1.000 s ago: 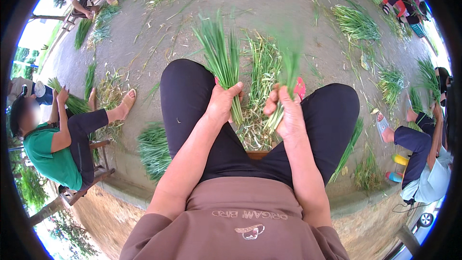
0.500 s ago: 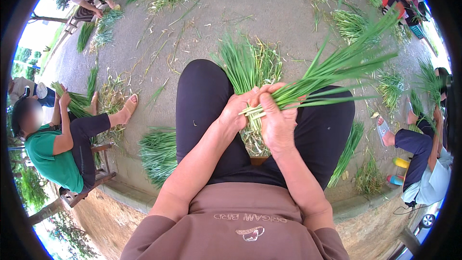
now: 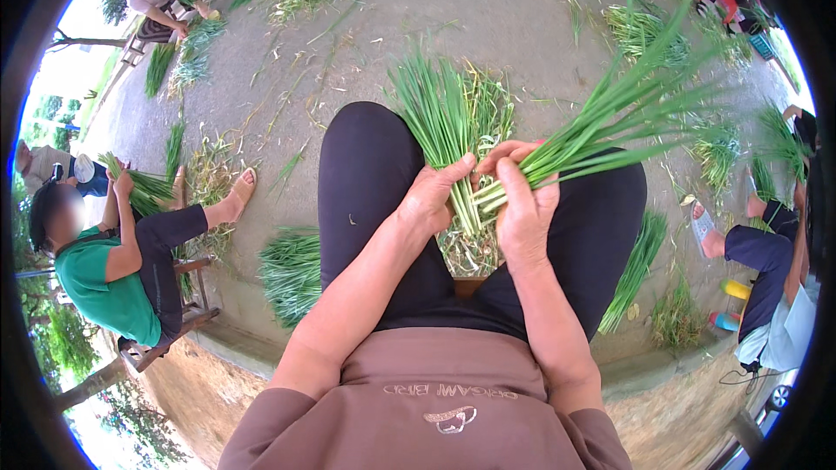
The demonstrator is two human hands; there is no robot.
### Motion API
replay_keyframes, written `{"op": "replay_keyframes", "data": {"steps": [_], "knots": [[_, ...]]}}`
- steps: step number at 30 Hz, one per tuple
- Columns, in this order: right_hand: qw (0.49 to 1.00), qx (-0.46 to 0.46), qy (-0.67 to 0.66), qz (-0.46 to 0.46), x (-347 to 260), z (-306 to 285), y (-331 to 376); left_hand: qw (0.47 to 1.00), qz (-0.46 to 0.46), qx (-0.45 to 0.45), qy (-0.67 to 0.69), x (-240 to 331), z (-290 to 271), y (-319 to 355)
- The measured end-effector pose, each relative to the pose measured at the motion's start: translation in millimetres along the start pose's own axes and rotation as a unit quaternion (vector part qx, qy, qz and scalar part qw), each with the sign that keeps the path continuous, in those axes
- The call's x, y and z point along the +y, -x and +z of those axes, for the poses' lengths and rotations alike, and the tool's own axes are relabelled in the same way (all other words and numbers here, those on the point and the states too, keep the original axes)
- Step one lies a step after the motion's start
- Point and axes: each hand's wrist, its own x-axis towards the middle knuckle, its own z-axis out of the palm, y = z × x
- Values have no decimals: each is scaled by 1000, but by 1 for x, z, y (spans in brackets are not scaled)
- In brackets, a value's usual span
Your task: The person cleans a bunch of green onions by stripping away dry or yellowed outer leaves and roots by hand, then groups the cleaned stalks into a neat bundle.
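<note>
Between my knees, my left hand [image 3: 428, 200] is closed around an upright bunch of garlic chives [image 3: 428, 109], its thumb across the stems and their pale cut ends poking out below. Close beside it, my right hand [image 3: 528, 213] grips a second bunch of chives [image 3: 601, 126], which fans out to the upper right with slightly blurred tips. Its pale stem ends point left and nearly meet the first bunch. Under and behind both hands lies a heap of yellowed leaf trimmings [image 3: 488, 113].
Piles of chives lie on the ground by my left [image 3: 292, 274] and right [image 3: 636, 271] legs. A person in a green shirt [image 3: 109, 283] sits on a bench at left, another [image 3: 775, 313] sits at right; both handle chives. Trimmings [image 3: 213, 183] litter the concrete.
My left hand has drawn off the right-hand bunch's stem ends and now holds the upright bunch. My right hand has shifted slightly right, and its bunch points more steeply upward.
</note>
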Motion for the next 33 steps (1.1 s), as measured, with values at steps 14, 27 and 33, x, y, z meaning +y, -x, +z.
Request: {"op": "replay_keyframes", "data": {"steps": [14,27,33], "knots": [[961,13,67,269,22,-42,-6,1000,17,-16,-13,16,21,17],[976,-41,82,198,50,-31,1,996,82,-5,-28,12,1,10],[966,-2,63,250,33,-23,2,999,34,-13,2,22,3,18]]}}
